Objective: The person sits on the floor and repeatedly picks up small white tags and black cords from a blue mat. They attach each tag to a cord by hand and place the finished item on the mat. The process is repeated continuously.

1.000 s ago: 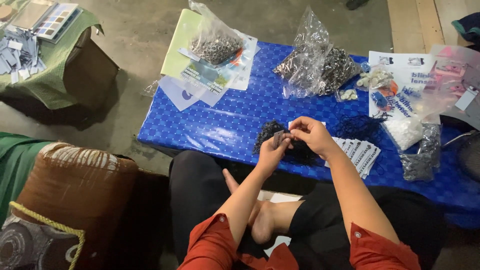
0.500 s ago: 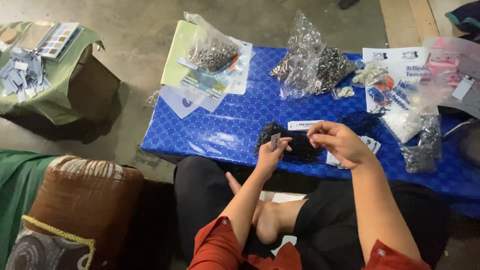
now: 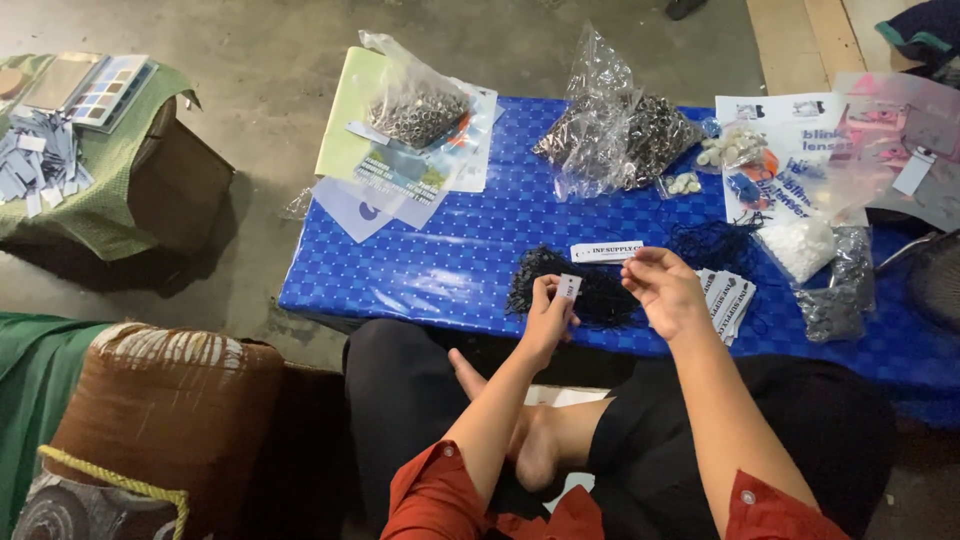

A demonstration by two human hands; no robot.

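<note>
My left hand [image 3: 545,318] pinches a small white paper tag [image 3: 568,287] upright over the near edge of the blue table [image 3: 450,260]. Just behind it lies a heap of thin black strings [image 3: 590,290]. My right hand [image 3: 668,292] hovers to the right of the heap, thumb and fingers pinched on what looks like one thin black string. A long white label strip [image 3: 605,251] lies on the table behind both hands. A fanned stack of white tags [image 3: 728,295] sits just right of my right hand.
Clear bags of small metal rings [image 3: 420,110] [image 3: 640,135] stand at the back of the table, on printed sheets. White beads and more bags [image 3: 830,270] crowd the right end. A brown cushion [image 3: 160,400] lies at the lower left, and a green-covered box [image 3: 100,200] holds paper slips.
My hands were together over the black heap. The right hand has drawn away to the right, and the left now holds the tag up alone.
</note>
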